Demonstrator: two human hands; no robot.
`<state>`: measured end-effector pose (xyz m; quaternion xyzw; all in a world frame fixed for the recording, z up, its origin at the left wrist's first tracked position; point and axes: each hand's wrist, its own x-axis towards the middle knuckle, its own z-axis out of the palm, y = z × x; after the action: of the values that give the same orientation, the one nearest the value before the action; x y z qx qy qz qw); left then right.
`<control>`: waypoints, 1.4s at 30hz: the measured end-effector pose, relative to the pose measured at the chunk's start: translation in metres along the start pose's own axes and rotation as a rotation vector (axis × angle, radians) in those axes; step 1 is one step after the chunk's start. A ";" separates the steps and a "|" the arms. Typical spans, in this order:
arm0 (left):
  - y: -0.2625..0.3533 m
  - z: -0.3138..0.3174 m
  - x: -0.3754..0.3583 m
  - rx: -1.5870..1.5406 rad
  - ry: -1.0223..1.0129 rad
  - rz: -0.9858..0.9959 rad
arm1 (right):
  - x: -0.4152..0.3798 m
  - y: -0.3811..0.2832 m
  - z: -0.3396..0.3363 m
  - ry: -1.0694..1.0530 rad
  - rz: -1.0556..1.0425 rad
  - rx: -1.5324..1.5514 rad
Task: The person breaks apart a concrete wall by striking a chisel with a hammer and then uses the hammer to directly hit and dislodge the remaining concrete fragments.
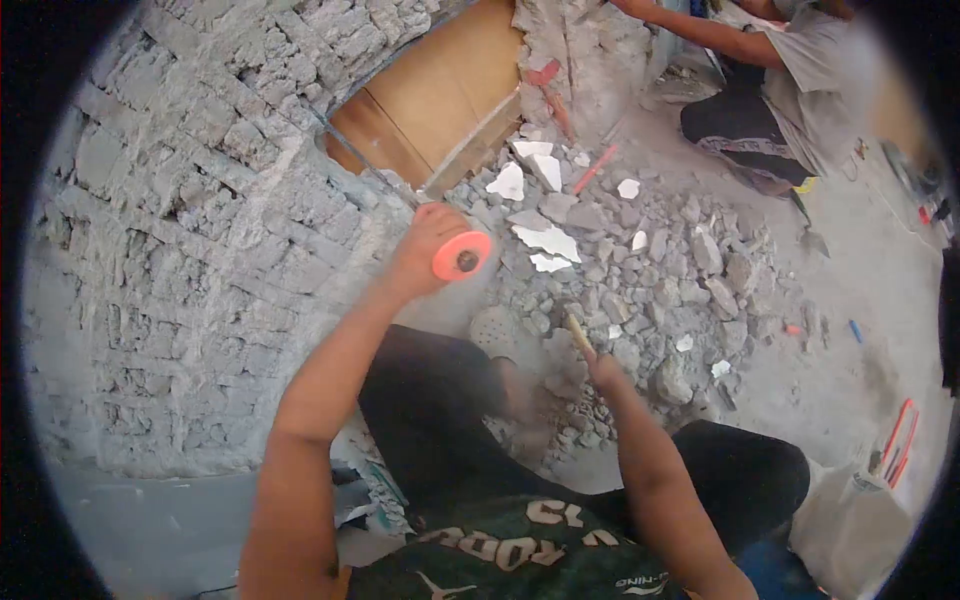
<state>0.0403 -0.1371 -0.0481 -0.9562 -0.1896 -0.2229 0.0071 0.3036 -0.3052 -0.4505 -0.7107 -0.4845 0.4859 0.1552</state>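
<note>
My left hand (428, 243) is wrapped around a chisel with a round orange hand guard (478, 250). The chisel's thin steel shaft (362, 160) points up and left along the edge of the opening in the rough wall (225, 200). Low over the rubble, my right hand (603, 371) grips the wooden handle of a hammer (581, 338); the hammer's head does not show clearly. Below and between my hands are my bent legs in dark trousers and a light, perforated shoe (492, 330).
Broken masonry (680, 270) with white plaster flakes (546, 240) covers the floor ahead. Wooden boards (440, 85) fill the wall opening. Another person (800, 90) crouches at the upper right beside a trowel (815, 240). A pale sack (850, 520) stands at lower right.
</note>
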 end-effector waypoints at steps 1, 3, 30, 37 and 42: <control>-0.010 0.001 -0.005 0.003 -0.051 -0.044 | 0.003 0.004 0.005 0.018 0.053 0.037; -0.018 0.014 -0.015 0.025 -0.153 -0.115 | -0.005 -0.009 -0.003 -0.034 0.142 0.109; -0.037 0.076 0.025 0.067 -0.720 -0.410 | -0.002 -0.006 0.007 0.009 0.003 -0.044; -0.023 0.079 0.016 0.153 -0.518 -0.246 | 0.012 0.045 0.034 0.253 -0.456 -0.489; 0.011 0.066 -0.003 0.115 -0.382 -0.105 | -0.008 0.003 0.011 0.084 -0.090 -0.265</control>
<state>0.0702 -0.1418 -0.1084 -0.9679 -0.2496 -0.0262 0.0140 0.2957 -0.3161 -0.4541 -0.7224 -0.5688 0.3799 0.1019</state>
